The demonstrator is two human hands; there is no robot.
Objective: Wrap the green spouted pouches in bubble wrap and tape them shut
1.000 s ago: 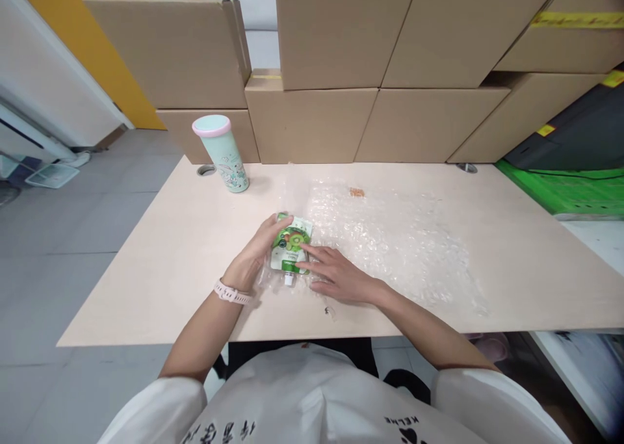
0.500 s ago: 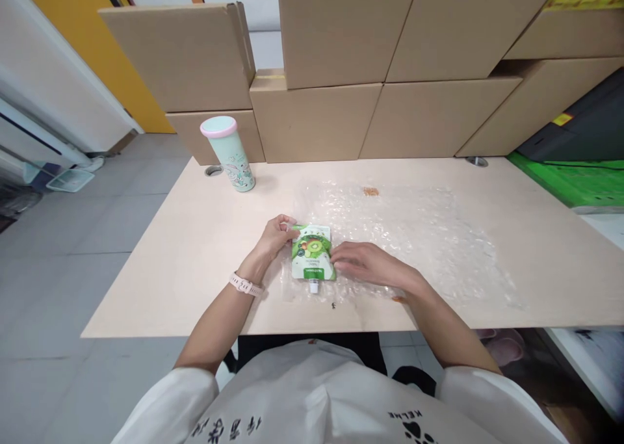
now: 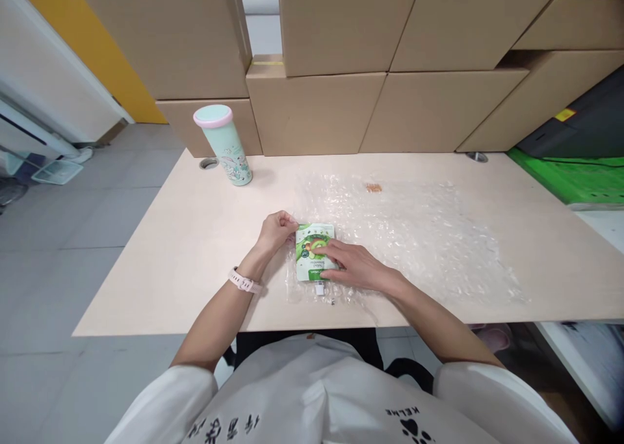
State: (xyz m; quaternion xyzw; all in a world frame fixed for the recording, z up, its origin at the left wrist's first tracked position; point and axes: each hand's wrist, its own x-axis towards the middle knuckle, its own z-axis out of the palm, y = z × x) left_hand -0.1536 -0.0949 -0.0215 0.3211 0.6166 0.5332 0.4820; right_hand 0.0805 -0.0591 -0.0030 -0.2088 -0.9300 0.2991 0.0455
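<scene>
A green and white smoothie pouch (image 3: 307,270) with a kiwi picture lies flat on clear bubble wrap (image 3: 404,236), its white spout cap (image 3: 320,289) pointing towards me. At the pouch's far left corner, my left hand (image 3: 275,231) pinches what looks like the edge of the bubble wrap. My right hand (image 3: 358,266) rests on the right part of the pouch from above. Its fingers are stretched out and slightly apart, covering some of the print.
A mint green tumbler (image 3: 227,146) with a pink rim stands at the back left of the table (image 3: 160,255). Cardboard boxes (image 3: 316,116) are stacked along the back edge. On the right are a green crate (image 3: 580,181) and a dark case (image 3: 585,119).
My right hand has moved left from the pouch's side onto its face. My left fingers have shifted from the pouch's corner to a pinch at the wrap beside it. The view has tilted slightly.
</scene>
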